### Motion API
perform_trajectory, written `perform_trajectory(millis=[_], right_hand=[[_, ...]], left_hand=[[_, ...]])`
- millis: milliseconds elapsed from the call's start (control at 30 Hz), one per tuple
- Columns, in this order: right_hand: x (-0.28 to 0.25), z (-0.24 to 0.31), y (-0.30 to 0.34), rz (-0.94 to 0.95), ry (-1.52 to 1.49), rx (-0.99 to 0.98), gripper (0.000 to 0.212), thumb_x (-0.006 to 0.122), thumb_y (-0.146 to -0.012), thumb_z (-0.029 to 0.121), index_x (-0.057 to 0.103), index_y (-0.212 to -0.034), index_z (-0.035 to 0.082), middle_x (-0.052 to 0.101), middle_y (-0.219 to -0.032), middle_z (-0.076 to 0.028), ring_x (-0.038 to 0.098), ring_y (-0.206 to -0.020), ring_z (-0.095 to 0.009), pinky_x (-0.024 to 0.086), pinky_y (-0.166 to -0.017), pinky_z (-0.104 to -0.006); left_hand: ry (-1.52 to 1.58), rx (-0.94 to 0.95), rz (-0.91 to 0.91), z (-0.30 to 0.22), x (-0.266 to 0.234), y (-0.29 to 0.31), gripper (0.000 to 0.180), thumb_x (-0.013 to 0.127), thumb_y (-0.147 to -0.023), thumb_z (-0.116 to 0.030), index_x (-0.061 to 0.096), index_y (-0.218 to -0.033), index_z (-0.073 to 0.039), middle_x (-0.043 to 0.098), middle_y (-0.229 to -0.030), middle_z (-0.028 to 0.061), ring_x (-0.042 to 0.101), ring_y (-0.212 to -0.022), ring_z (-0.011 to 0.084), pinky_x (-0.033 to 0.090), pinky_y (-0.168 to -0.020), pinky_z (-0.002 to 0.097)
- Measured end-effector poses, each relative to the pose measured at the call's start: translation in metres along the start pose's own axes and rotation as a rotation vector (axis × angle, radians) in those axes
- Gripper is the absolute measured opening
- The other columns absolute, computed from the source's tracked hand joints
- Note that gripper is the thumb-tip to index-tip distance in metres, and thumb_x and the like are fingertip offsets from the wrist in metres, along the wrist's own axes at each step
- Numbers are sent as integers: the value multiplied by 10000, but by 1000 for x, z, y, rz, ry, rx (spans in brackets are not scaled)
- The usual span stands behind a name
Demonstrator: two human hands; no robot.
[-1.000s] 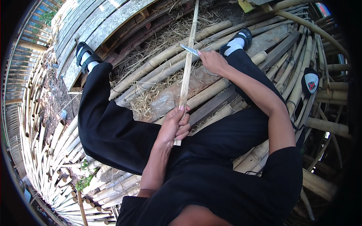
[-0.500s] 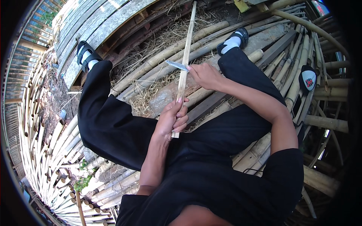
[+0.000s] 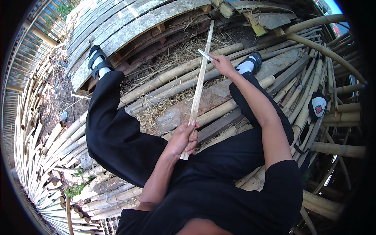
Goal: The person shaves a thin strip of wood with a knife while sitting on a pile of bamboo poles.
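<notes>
A long pale bamboo strip [image 3: 200, 87] runs from my lap away toward the wooden platform, its far end near the platform's edge. My left hand [image 3: 183, 138] is wrapped round the strip close to its near end, which sticks out below the fingers. Farther along, my right hand [image 3: 223, 65] grips a knife [image 3: 205, 55]; the handle is hidden in the fist. The pale blade lies across the strip, pointing up and left. Curly shavings [image 3: 150, 117] lie on the ground beneath the strip.
A weathered plank platform [image 3: 105, 33] stands ahead on the left. Bamboo poles [image 3: 172, 74] lie across the ground between my feet. More poles are stacked at the left [image 3: 39, 133]. A cap [image 3: 317, 105] rests on poles at the right.
My right hand has moved the knife away from me along the strip, toward its far end. My left hand keeps its grip. The whole view has shifted slightly.
</notes>
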State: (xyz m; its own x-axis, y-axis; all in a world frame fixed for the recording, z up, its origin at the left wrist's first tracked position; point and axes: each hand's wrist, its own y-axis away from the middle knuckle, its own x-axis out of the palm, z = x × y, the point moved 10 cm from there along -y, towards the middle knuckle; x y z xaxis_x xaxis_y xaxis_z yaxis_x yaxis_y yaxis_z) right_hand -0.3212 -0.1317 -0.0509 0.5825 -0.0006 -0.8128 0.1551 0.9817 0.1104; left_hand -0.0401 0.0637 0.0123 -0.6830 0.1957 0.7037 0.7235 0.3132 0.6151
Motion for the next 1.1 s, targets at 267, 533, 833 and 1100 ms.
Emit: perform_trajectory(millis=[267,533,833,1100], right_hand=[[0,-19,-37,-94,143,97,382,489,-935,182,576,-1282,317,647,-1005,-229,609,-944,-414,479,-852,-475],[-2,-32,-52,-125,185,-3,393,494,-922,143,575,-1288,262,641,-996,-234,605,-935,-417,472,-833,-474],[-6,-17,-33,-1,108,-39,395,512,-926,141,551,-1312,219,631,-919,-238,619,-797,-381,477,-750,-381],[-2,0,10,89,40,19,383,521,-938,151,556,-1311,231,591,-762,-225,544,-635,-255,458,-677,-335]], left_hand=[[-3,-13,-34,1,-6,-2,324,345,-1040,-366,437,-913,-83,274,-507,-40,230,-282,45,261,-247,217],[116,-35,15,0,0,-5,322,346,-1039,-367,432,-918,-81,271,-508,-46,226,-279,39,257,-238,210],[185,-49,45,-5,2,0,341,347,-1037,-382,425,-892,-84,285,-517,-41,235,-281,48,270,-247,224],[240,-49,42,-3,1,-2,306,350,-1041,-342,435,-924,-73,282,-502,-51,226,-268,39,244,-229,211]])
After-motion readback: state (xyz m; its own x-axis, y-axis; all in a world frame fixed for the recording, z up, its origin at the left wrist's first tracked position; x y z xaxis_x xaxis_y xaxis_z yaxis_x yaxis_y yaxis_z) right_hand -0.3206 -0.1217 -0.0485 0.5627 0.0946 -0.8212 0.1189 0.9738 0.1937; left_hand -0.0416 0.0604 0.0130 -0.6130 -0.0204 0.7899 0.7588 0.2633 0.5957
